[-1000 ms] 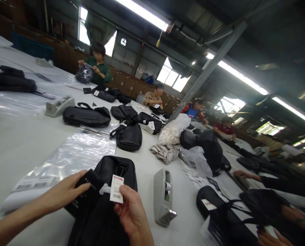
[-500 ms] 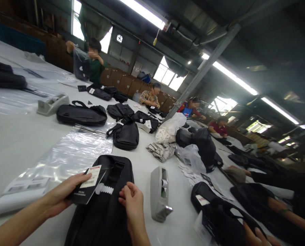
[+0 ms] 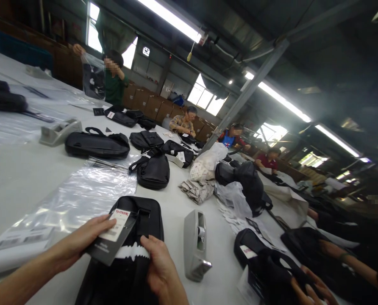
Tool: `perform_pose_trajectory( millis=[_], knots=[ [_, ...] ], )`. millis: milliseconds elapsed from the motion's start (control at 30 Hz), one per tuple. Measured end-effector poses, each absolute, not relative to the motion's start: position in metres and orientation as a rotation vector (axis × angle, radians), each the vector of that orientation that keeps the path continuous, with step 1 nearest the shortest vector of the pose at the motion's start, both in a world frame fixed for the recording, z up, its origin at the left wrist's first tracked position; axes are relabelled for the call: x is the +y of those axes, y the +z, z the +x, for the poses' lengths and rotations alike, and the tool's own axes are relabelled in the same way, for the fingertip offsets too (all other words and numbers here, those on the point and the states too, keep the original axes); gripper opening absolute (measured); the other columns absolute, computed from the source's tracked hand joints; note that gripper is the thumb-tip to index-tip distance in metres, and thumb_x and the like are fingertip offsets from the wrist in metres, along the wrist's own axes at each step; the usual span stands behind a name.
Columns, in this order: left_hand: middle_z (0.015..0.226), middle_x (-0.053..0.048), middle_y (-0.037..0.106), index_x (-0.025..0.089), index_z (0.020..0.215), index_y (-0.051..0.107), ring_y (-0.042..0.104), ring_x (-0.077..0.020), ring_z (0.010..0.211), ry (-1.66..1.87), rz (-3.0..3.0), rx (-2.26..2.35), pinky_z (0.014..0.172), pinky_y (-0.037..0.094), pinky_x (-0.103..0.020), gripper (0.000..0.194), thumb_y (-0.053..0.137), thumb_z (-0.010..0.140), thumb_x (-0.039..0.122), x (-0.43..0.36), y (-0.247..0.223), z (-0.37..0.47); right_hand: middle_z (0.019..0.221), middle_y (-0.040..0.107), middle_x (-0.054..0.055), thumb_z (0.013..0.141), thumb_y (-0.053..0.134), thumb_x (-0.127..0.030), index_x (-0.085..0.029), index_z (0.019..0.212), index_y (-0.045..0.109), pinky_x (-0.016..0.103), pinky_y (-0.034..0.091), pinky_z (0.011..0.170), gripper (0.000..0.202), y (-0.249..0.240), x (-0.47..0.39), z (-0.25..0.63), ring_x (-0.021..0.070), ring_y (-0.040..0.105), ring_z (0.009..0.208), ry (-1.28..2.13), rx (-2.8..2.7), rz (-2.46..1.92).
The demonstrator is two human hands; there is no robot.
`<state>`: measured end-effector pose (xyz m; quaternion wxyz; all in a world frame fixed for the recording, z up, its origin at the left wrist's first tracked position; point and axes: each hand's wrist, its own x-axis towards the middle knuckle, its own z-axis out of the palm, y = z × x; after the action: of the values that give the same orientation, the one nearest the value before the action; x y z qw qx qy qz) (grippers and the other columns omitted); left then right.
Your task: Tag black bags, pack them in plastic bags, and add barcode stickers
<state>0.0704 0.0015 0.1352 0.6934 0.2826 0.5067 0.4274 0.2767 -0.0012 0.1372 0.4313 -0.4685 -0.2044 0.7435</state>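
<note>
A black bag (image 3: pixel 155 216) lies in front of me, its top pointing away. My left hand (image 3: pixel 85 239) is closed on a dark hang tag (image 3: pixel 104 250) with a white price sticker (image 3: pixel 117 224), thumb on top. Across the bag's strap runs a white zigzag-edged tape strip (image 3: pixel 132 251), its left end beside the tag. My right hand (image 3: pixel 163 267) has its thumb at the strip's right end, fingers curled against the strap and bag. Just right of that hand stands a grey tape dispenser (image 3: pixel 190 245).
Clear plastic bags (image 3: pixel 81 190) lie at the left. Several black bags (image 3: pixel 96 145) and a second dispenser (image 3: pixel 60 132) sit farther back. A plastic sack (image 3: pixel 208 163) and crumpled paper (image 3: pixel 197 190) lie beyond my dispenser. At the right, a co-worker's hands (image 3: pixel 312 288) handle another black bag.
My right hand has moved left and down onto the strip's right end, and the strip now lies straighter across the strap. The left hand still holds the tag, turned slightly.
</note>
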Motion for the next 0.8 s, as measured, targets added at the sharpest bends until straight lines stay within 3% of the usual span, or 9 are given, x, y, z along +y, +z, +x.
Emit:
perform_pose_trajectory(
  millis=[233, 433, 600, 800],
  knots=[
    [0.069, -0.005, 0.074, 0.015, 0.078, 0.071, 0.066, -0.0201, 0.061, 0.841, 0.972, 1.187, 0.053, 0.047, -0.024, 0.036, 0.078, 0.063, 0.047, 0.021, 0.112, 0.06, 0.073, 0.07, 0.0, 0.05, 0.091, -0.022, -0.019, 0.087, 0.06, 0.024, 0.051, 0.049, 0.048, 0.149, 0.009, 0.289, 0.0118, 0.059, 0.049, 1.851, -0.231, -1.111],
    [0.071, -0.004, 0.073, 0.014, 0.086, 0.068, 0.066, -0.0186, 0.061, 0.805, 1.012, 1.233, 0.052, 0.045, -0.025, 0.02, 0.064, 0.076, 0.031, 0.04, 0.116, 0.11, 0.096, 0.073, 0.008, 0.061, 0.088, -0.028, -0.016, 0.103, 0.062, 0.025, 0.054, 0.055, 0.051, 0.149, 0.009, 0.283, 0.0193, 0.07, 0.075, 1.834, -0.431, -0.972],
    [0.082, -0.002, 0.068, 0.014, 0.091, 0.063, 0.066, -0.0157, 0.073, 0.864, 1.136, 1.434, 0.072, 0.053, -0.033, 0.023, 0.056, 0.093, 0.036, 0.076, 0.112, 0.133, 0.102, 0.073, 0.007, 0.067, 0.084, -0.032, -0.019, 0.115, 0.06, 0.025, 0.054, 0.058, 0.055, 0.153, 0.009, 0.285, 0.0209, 0.07, 0.084, 1.806, -0.536, -0.938],
    [0.09, -0.004, 0.067, 0.016, 0.085, 0.062, 0.064, -0.022, 0.094, 0.821, 1.403, 1.593, 0.091, 0.045, -0.043, 0.02, 0.061, 0.089, 0.036, 0.071, 0.1, 0.13, 0.092, 0.073, 0.002, 0.059, 0.09, -0.035, -0.023, 0.111, 0.062, 0.026, 0.055, 0.059, 0.06, 0.156, 0.013, 0.284, 0.0212, 0.07, 0.083, 1.764, -0.422, -0.954]
  ],
)
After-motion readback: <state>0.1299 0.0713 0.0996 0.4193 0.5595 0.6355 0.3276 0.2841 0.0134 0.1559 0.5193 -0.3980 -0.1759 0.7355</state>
